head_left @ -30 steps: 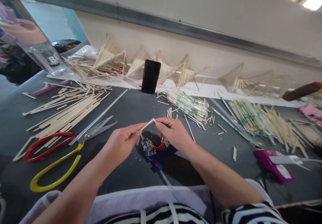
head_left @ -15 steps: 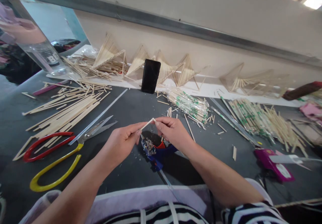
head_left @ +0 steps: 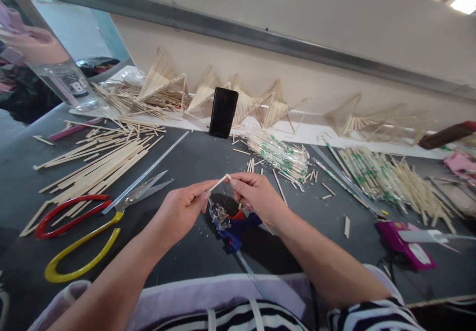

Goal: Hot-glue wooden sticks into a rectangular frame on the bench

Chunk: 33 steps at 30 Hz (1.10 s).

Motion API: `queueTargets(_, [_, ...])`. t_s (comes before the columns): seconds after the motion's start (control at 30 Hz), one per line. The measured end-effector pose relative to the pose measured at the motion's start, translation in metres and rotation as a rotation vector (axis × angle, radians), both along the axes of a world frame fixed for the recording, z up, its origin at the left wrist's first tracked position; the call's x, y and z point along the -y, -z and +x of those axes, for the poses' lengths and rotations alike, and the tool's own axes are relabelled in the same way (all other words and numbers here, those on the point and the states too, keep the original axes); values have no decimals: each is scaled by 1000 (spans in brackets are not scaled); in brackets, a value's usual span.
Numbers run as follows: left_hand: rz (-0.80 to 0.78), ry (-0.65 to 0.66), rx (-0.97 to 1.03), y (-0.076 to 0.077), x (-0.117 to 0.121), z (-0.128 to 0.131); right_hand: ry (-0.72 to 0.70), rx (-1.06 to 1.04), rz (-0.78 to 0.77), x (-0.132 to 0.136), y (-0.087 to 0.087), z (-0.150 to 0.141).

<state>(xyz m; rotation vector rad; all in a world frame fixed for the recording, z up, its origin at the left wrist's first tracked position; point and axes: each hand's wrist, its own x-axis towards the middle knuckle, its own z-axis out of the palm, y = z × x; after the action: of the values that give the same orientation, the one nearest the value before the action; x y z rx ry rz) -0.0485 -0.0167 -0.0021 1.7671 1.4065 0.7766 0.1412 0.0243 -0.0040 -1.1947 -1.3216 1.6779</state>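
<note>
My left hand (head_left: 182, 209) pinches a thin wooden stick (head_left: 218, 184) that slants up to the right. Its upper end meets the fingertips of my right hand (head_left: 256, 194), which are closed on a second stick, mostly hidden by the fingers, forming a corner. Below both hands lies a blue glue gun (head_left: 233, 239) with an orange trigger. Grey and whitish residue (head_left: 220, 216) clings round its nozzle end, and a clear glue stick (head_left: 245, 264) sticks out of its back. Large scissors (head_left: 121, 207) with one red and one yellow handle lie spread left of my left hand.
Loose wooden sticks (head_left: 107, 165) cover the left of the dark table. A black phone (head_left: 223, 112) leans before stick-built twisted frames (head_left: 277, 105). Wrapped stick bundles (head_left: 278, 153) and a purple device (head_left: 405, 244) lie to the right. A bottle (head_left: 59, 73) stands far left.
</note>
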Motion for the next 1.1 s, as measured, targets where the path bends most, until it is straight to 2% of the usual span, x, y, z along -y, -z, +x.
queueTargets(0.5, [46,8,-33,-1,0,0,-59,-117,-183,-3,-8,4])
queueTargets(1.1, [63,4,-15,-4,-1,3,-50,-153,-181,-3,-4,4])
